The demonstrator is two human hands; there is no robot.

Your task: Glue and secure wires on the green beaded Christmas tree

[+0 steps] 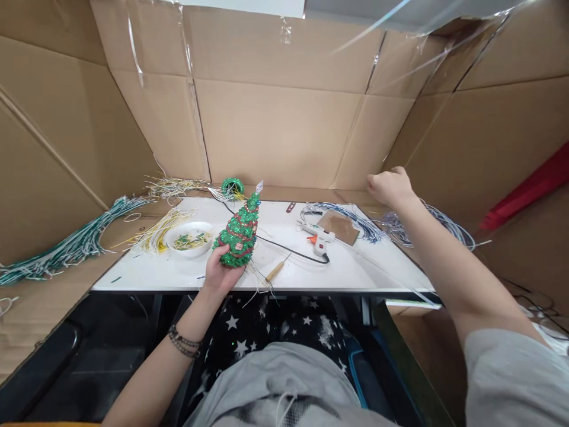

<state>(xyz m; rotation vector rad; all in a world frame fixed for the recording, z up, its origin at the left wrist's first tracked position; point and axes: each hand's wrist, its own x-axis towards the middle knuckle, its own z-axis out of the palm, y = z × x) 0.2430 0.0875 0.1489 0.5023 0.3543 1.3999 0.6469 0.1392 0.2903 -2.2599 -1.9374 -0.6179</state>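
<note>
My left hand (221, 274) is closed around the base of a small green Christmas tree (240, 228) with red garland and a pale pointed tip. The tree leans slightly right above the white table (293, 216). My right hand (392, 185) is stretched out to the far right, raised near the cardboard wall, its fingers curled together. Whatever may be in those fingers is hidden. Below and left of it lies a white glue gun (323, 239) with an orange trigger, its black cord curving toward the tree. A wooden-handled awl (275, 271) rests at the table's front edge.
A white bowl (169, 242) holds yellow and green bits. Bundled wires lie left, green (95, 228) and yellow (157, 233), and blue-white (444, 222) ones right. A green tinsel ring (232, 187) and brown board (341, 226) are also here. Cardboard walls (280, 130) enclose the table.
</note>
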